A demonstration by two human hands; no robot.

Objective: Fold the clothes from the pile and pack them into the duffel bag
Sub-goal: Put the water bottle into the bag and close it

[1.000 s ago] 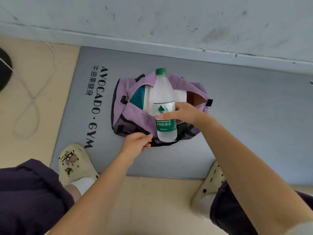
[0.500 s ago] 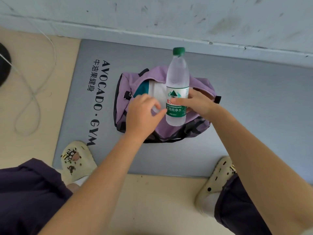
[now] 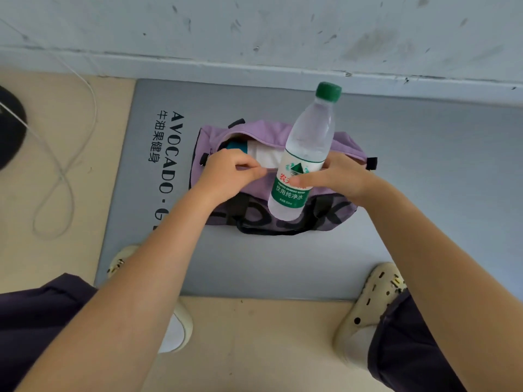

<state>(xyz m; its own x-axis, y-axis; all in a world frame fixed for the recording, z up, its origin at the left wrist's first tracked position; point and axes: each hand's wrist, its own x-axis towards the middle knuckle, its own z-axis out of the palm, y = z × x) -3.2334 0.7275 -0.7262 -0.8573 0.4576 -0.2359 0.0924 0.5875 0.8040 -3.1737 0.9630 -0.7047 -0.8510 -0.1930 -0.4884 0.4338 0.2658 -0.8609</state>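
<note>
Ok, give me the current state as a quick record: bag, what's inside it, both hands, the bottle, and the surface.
bag: purple duffel bag on the grey mat, top opening partly open
contents: white folded cloth and a teal item visible inside
left hand: left hand pinches at the near edge of the opening, exactly what it holds is unclear
right hand: right hand grips the water bottle
bottle: clear, green cap on, held tilted above the bag, not inside

beige floor (image 3: pixel 283 349) with grey gym mat (image 3: pixel 424 193) against the wall. lilac duffel bag (image 3: pixel 254 131) sits on mat. white cable (image 3: pixel 65 171) loops on floor left, cream clogs (image 3: pixel 370 304) straddle mat edge.
</note>
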